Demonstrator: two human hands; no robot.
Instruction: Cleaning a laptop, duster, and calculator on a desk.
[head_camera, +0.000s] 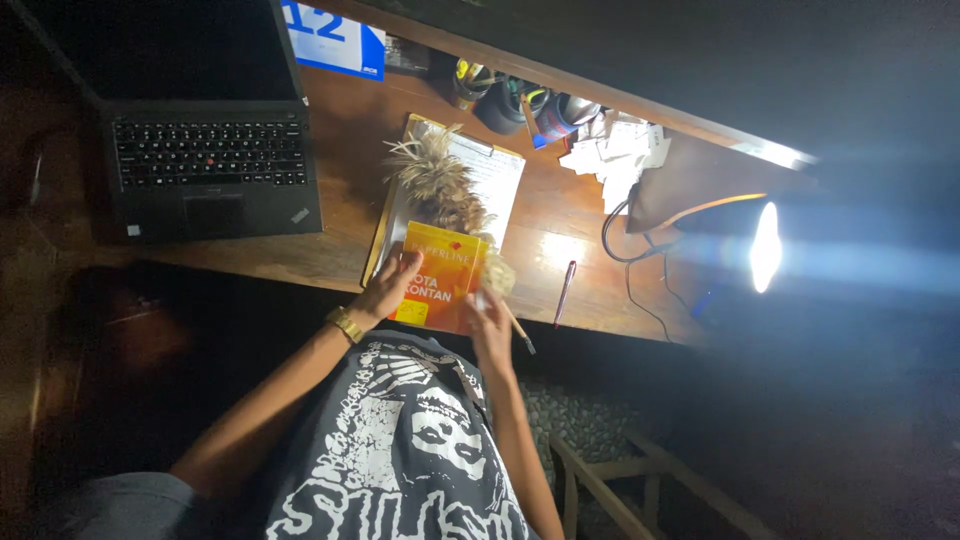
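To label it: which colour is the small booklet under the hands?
Orange and yellow booklet, seen from the head camera.

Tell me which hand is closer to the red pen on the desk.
Right. The right hand sits just beside the red pen; the left hand rests across the orange booklet, farther away.

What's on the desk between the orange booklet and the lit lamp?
In the head view, a red pen lies on the bare wood between the orange booklet and the lamp; dark cables curl nearer the lamp.

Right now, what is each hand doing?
Left hand: open, fingers resting on the orange booklet.
Right hand: at the booklet's right edge, apparently holding a pencil; grip unclear.
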